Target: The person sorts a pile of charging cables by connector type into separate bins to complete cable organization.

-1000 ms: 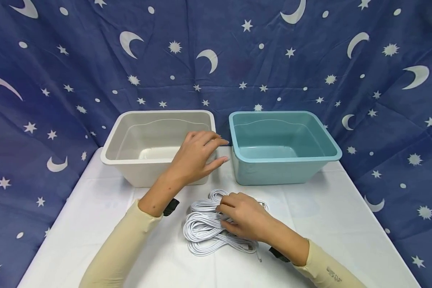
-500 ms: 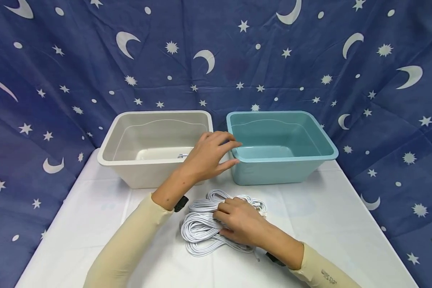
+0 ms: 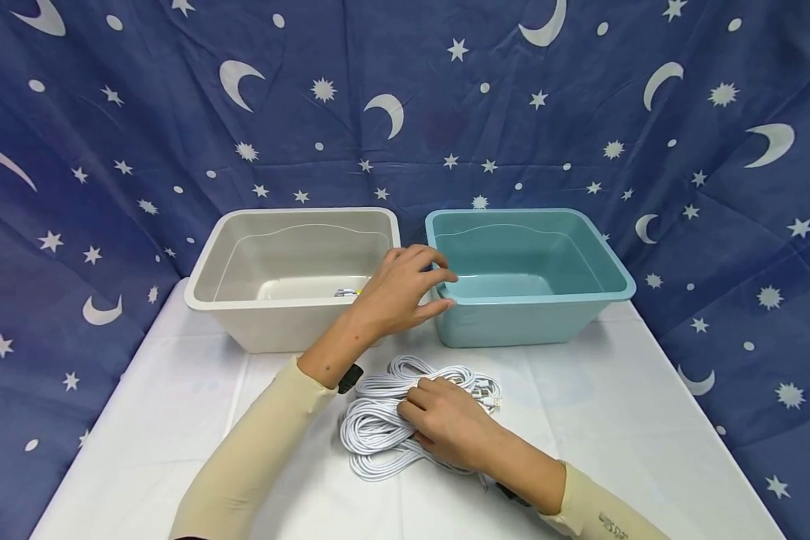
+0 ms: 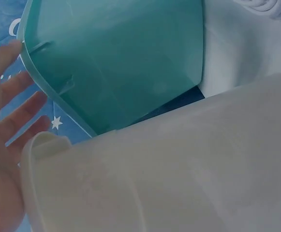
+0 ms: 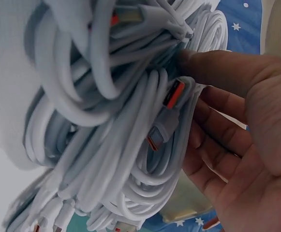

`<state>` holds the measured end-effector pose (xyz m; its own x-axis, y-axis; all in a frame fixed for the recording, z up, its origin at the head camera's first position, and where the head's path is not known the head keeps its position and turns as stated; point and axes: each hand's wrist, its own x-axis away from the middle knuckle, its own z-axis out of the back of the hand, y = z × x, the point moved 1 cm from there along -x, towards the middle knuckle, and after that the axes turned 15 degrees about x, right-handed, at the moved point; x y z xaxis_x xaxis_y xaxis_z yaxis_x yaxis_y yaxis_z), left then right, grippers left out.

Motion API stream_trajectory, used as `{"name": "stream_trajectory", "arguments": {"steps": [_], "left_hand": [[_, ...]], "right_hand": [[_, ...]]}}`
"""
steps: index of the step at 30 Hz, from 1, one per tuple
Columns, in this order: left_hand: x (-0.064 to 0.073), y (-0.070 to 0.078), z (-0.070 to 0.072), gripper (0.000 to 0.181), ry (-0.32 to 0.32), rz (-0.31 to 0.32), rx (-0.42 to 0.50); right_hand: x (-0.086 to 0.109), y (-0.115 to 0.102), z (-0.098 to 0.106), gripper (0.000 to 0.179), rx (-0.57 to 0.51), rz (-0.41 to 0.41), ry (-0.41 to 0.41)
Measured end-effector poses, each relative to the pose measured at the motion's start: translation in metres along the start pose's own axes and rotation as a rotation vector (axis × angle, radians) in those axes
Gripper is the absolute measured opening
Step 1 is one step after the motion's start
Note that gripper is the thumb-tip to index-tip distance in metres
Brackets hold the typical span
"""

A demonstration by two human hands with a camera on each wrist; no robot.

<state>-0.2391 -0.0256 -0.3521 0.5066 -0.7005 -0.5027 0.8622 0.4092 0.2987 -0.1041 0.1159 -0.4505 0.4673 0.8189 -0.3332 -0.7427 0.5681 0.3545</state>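
Several coiled white USB cables (image 3: 374, 427) lie in a heap on the white-covered table. My right hand (image 3: 448, 420) is on the heap's right side, and in the right wrist view its thumb and curled fingers pinch a coiled USB cable (image 5: 152, 125) with orange-tipped plugs. My left hand (image 3: 398, 292) hangs with loosely bent fingers over the right end of a light grey bin (image 3: 277, 322), holding nothing. Its fingertips come near the rim of a teal bin (image 3: 513, 322). The left wrist view shows spread fingers (image 4: 22, 116) beside both bins; whether they touch a rim, I cannot tell.
A small silver and yellow item (image 3: 346, 292) shows on the grey bin's floor, partly hidden by my left hand. Behind both bins hangs a dark blue cloth (image 3: 439, 90) with moons and stars. The white table (image 3: 601, 427) extends around the heap.
My left hand has shifted right, from over the grey bin toward the teal bin's rim, uncovering the small item inside. The right hand stays at the heap, its fingers moving slightly among the cables.
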Motion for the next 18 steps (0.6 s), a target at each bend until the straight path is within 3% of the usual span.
{"name": "stream_trajectory", "arguments": {"steps": [18], "left_hand": [[-0.0012,-0.0055,-0.0032,0.025,-0.023,-0.021,0.029]], "right_hand": [[-0.0044,-0.0026,0.0093,0.029,-0.073,0.002,0.048]]}}
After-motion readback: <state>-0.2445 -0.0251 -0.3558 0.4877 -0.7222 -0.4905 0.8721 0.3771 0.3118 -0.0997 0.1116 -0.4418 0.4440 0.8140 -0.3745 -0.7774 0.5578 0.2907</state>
